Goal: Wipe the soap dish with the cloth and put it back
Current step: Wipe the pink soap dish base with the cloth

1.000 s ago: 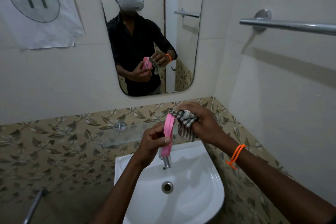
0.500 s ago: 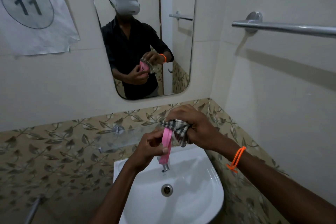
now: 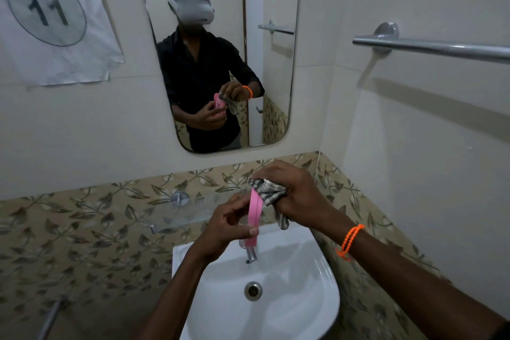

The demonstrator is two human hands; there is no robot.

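- Left hand (image 3: 226, 225): raised ahead of its forearm, fingers and thumb curled, pinching the soap dish (image 3: 254, 218) edge-on.
- Right hand (image 3: 296, 196): just beside the left, fingers bunched around the cloth (image 3: 269, 192), pressing it against the dish's upper end.

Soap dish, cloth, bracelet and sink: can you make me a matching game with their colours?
Things:
1. soap dish
2. cloth
3. bracelet
4. sink

Colours:
A. white
B. orange
C. pink
D. grey and white checks

Pairs: 1-C, 2-D, 3-B, 4-A
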